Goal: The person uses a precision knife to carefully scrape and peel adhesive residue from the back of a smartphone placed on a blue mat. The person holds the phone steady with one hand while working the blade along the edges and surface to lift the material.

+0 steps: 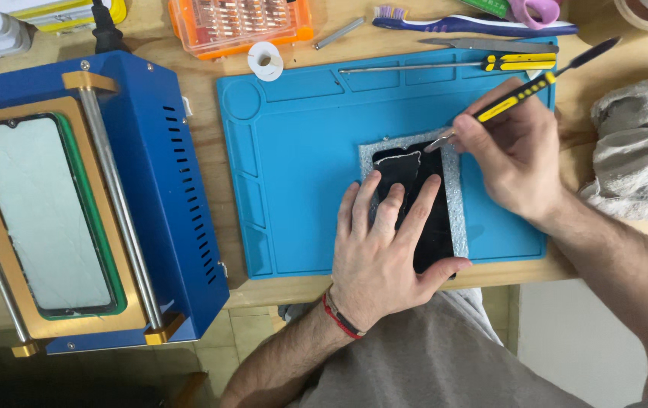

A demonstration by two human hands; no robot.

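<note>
Your left hand (384, 242) lies flat and open on the dark phone body (418, 204), fingers spread over its upper half and thumb hooked against its lower right edge. The phone body rests on a grey textured pad (454, 198), which sits near the middle of the blue silicone work mat (301, 151) on the wooden counter (203, 128).

Your right hand (517, 155) is closed around a yellow-and-black handled tool (524, 91), held like a pen. The metal tip (439, 141) meets the phone body at its upper right corner — the exact contact point is too small to resolve. The handle slants up and to the right, past the mat's edge.

Along the mat's top edge lie a second yellow-and-black screwdriver (520, 63) with a long thin shaft, and a pair of metal tweezers (483, 45) just above it. Beyond the mat, on the counter, you find a blue toothbrush (475, 26), an orange bit case (237, 26), a small white spool (266, 60) and a short metal rod (339, 32).

To your left stands a blue screen-separator machine (165, 181) with a gold-coloured frame — a phone screen (40, 211) lies face up on its green-edged plate. A crumpled grey cloth (638, 147) sits at the right of the counter, well apart from the mat's work area. A red-and-black band (341, 317) circles your left wrist.
</note>
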